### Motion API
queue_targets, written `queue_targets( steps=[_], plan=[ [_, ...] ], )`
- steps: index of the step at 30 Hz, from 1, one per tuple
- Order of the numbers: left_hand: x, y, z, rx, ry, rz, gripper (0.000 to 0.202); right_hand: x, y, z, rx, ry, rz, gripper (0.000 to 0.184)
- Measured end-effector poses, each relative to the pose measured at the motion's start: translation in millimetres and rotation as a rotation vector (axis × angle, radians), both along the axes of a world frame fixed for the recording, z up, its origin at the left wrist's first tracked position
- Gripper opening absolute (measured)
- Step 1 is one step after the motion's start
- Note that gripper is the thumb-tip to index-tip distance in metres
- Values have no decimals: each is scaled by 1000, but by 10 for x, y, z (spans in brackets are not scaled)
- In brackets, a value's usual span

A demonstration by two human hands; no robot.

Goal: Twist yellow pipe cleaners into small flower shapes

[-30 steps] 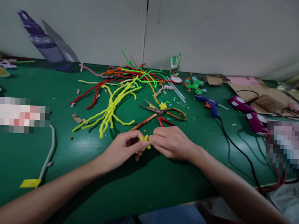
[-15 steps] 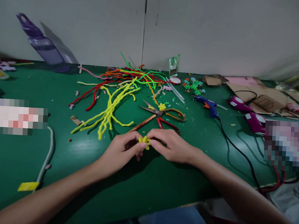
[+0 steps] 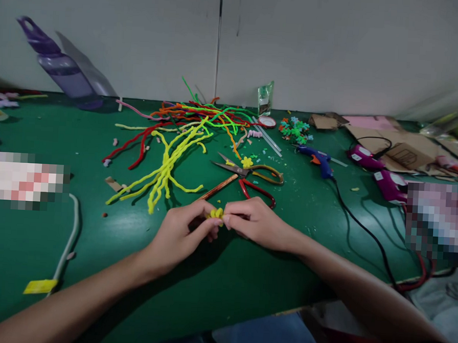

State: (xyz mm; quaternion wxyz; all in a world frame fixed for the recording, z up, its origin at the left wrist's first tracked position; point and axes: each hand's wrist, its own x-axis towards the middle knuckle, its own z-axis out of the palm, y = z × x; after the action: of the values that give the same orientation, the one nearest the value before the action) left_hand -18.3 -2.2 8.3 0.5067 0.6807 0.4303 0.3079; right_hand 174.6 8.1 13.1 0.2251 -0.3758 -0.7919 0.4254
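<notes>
Between my two hands is a small yellow pipe-cleaner flower (image 3: 216, 213), held above the green table. My left hand (image 3: 185, 228) pinches it between thumb and fingers, which cover part of it. My right hand (image 3: 257, 223) has its thumb and forefinger closed on the flower's right edge. Just beyond my hands lie open scissors (image 3: 238, 171) with one red and one yellowish handle, and a brown stick (image 3: 218, 188). A second yellow flower (image 3: 247, 162) rests by the blades. Loose yellow pipe cleaners (image 3: 171, 161) are spread to the left.
Multicoloured pipe cleaners (image 3: 212, 114) are heaped near the wall. A purple bottle (image 3: 67, 73) leans at back left. On the right are a blue glue gun (image 3: 321, 162) with a black cord, a green-and-orange pipe-cleaner cluster (image 3: 295, 130), purple devices (image 3: 389, 187) and cardboard (image 3: 410, 153).
The yellow flower has turned in my fingers and shows a narrower, more bunched side. My right fingertips have closed in on its edge. The view has shifted slightly.
</notes>
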Motion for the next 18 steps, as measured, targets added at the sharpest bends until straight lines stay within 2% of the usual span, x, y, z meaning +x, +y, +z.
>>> queue_targets(
  steps=[2, 4, 7, 12, 13, 15, 18],
  plan=[
    [-5, -6, 6, 109, 80, 10, 15, -22, 7, 1, -393, 120, -20, 23],
    [-6, -2, 3, 88, 82, -2, 15, -19, 28, 7, -601, 198, -5, 21],
    [-5, 14, -10, -70, -2, -25, 17, 13, 53, 34, -618, 201, 12, 26],
    [9, 41, -20, -243, -98, -38, 20, 35, 37, 61, -399, 120, -26, 25],
    [13, 40, -20, -257, -108, -42, 20, 30, 34, 53, -423, 137, -21, 24],
    [18, 30, -20, -247, -111, -54, 21, 18, 32, 28, -565, 213, -9, 23],
    [11, -6, -21, -71, -21, -41, 18, -4, 34, -6, -812, 342, -10, 21]
  ],
)
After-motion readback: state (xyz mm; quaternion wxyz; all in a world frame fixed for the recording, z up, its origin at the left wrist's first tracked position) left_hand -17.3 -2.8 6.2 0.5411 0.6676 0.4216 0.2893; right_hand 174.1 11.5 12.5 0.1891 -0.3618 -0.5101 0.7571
